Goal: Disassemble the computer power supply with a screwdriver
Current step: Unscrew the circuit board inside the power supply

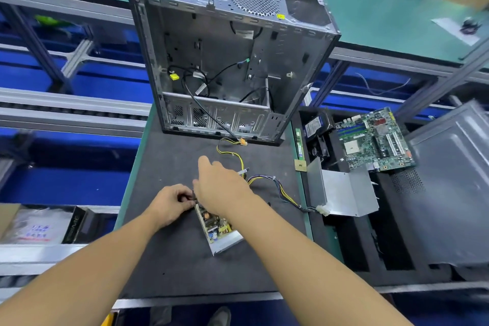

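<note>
The opened power supply (221, 229) lies on the dark mat, its circuit board exposed in a shallow metal tray. My left hand (172, 202) pinches a small dark part at the supply's far end. My right hand (219, 188) reaches over that same end with fingers spread, covering it. A bundle of yellow, black and purple wires (283, 193) runs from under my right hand to a white plug at the right. The supply's bent metal cover (341, 193) rests at the right. No screwdriver is visible.
An empty computer case (227, 61) stands open at the back of the mat (172, 259), cables trailing out. A motherboard (375, 137), a drive and a RAM stick sit in black trays on the right, beside a grey side panel (449, 188). Blue conveyor racks lie left.
</note>
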`<state>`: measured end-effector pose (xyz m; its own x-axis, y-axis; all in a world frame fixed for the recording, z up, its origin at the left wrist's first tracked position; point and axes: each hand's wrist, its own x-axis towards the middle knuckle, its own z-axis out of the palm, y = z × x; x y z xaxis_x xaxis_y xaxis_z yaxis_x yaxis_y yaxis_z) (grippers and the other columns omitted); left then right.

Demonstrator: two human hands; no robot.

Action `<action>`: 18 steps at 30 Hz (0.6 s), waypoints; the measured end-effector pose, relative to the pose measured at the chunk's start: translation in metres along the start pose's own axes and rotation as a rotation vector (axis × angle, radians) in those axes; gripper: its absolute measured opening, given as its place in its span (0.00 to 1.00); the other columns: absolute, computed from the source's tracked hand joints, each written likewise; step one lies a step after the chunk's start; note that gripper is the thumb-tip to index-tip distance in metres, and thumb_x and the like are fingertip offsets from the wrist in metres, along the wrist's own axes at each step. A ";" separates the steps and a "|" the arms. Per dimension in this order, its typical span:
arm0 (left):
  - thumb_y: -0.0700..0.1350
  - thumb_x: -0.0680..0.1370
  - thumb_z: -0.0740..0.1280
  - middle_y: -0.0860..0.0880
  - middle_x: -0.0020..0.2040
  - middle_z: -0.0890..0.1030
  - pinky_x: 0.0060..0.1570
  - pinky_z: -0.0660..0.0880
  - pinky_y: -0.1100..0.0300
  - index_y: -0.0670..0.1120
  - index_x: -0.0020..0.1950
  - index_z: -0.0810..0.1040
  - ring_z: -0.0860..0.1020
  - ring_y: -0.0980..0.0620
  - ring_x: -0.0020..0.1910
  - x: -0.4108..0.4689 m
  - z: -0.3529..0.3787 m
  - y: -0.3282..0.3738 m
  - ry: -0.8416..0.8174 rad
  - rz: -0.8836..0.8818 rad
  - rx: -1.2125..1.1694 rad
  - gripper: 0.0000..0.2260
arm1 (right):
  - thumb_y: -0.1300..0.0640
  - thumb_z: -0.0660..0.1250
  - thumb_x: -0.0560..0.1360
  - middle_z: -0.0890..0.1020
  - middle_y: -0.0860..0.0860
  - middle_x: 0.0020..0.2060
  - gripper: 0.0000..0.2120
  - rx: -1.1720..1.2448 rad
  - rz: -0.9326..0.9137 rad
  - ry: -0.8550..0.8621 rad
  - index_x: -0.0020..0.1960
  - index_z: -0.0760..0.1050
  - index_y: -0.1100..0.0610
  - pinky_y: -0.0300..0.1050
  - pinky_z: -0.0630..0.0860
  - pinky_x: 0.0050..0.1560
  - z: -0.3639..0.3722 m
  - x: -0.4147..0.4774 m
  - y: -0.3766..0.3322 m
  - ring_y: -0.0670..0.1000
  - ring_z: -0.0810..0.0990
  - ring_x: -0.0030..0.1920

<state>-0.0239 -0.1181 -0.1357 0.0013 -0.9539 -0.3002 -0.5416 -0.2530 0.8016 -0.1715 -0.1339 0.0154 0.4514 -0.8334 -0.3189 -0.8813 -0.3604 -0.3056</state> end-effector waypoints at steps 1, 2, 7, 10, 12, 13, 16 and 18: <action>0.32 0.71 0.74 0.49 0.36 0.79 0.39 0.69 0.66 0.47 0.37 0.79 0.72 0.52 0.35 0.000 0.000 0.000 0.004 -0.006 -0.009 0.11 | 0.55 0.58 0.81 0.72 0.59 0.55 0.09 0.024 -0.005 -0.034 0.58 0.63 0.58 0.51 0.64 0.42 -0.002 0.000 0.000 0.66 0.77 0.53; 0.32 0.71 0.74 0.49 0.36 0.79 0.38 0.70 0.66 0.48 0.37 0.79 0.72 0.53 0.35 -0.001 0.000 0.000 0.005 -0.011 -0.015 0.12 | 0.57 0.59 0.80 0.69 0.58 0.54 0.09 0.055 -0.007 -0.065 0.58 0.64 0.56 0.51 0.65 0.44 -0.004 0.000 0.000 0.65 0.75 0.53; 0.31 0.71 0.73 0.42 0.39 0.81 0.43 0.72 0.58 0.47 0.37 0.80 0.73 0.50 0.38 -0.002 -0.003 0.004 -0.006 -0.005 -0.004 0.11 | 0.55 0.62 0.77 0.66 0.56 0.54 0.10 0.080 0.006 -0.096 0.56 0.64 0.54 0.53 0.68 0.45 -0.006 -0.002 -0.004 0.63 0.73 0.52; 0.31 0.71 0.72 0.51 0.33 0.78 0.34 0.68 0.72 0.53 0.32 0.76 0.72 0.54 0.34 -0.005 -0.003 0.007 0.004 0.007 -0.012 0.18 | 0.45 0.56 0.81 0.73 0.60 0.55 0.18 -0.053 0.047 0.020 0.62 0.61 0.57 0.52 0.64 0.40 -0.001 -0.002 -0.008 0.63 0.76 0.52; 0.31 0.72 0.72 0.53 0.34 0.79 0.35 0.69 0.74 0.55 0.32 0.76 0.72 0.55 0.34 -0.006 -0.003 0.008 -0.001 0.011 -0.020 0.19 | 0.46 0.52 0.83 0.78 0.60 0.51 0.15 -0.090 0.040 0.054 0.58 0.62 0.58 0.49 0.61 0.36 0.000 -0.001 -0.009 0.62 0.79 0.49; 0.31 0.72 0.72 0.53 0.35 0.80 0.36 0.69 0.74 0.54 0.33 0.77 0.73 0.55 0.35 -0.006 -0.003 0.008 -0.001 0.012 -0.026 0.18 | 0.49 0.52 0.84 0.80 0.59 0.50 0.12 -0.089 0.023 0.054 0.55 0.61 0.58 0.48 0.60 0.34 0.000 0.000 -0.009 0.62 0.80 0.48; 0.31 0.71 0.74 0.51 0.36 0.80 0.37 0.69 0.73 0.53 0.34 0.78 0.73 0.54 0.36 -0.006 -0.003 0.009 -0.003 0.014 -0.042 0.17 | 0.54 0.55 0.83 0.78 0.61 0.53 0.08 -0.029 0.001 -0.005 0.54 0.59 0.58 0.50 0.62 0.38 -0.002 0.001 -0.009 0.64 0.78 0.51; 0.31 0.71 0.74 0.52 0.35 0.79 0.37 0.68 0.73 0.55 0.32 0.77 0.73 0.54 0.35 -0.006 -0.003 0.007 0.007 0.018 -0.035 0.19 | 0.55 0.58 0.80 0.73 0.61 0.56 0.11 0.028 0.019 -0.061 0.58 0.60 0.59 0.52 0.65 0.43 -0.005 0.000 -0.009 0.66 0.76 0.55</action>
<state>-0.0250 -0.1151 -0.1267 -0.0022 -0.9596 -0.2815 -0.5123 -0.2407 0.8244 -0.1641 -0.1330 0.0227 0.4432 -0.8125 -0.3786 -0.8859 -0.3324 -0.3236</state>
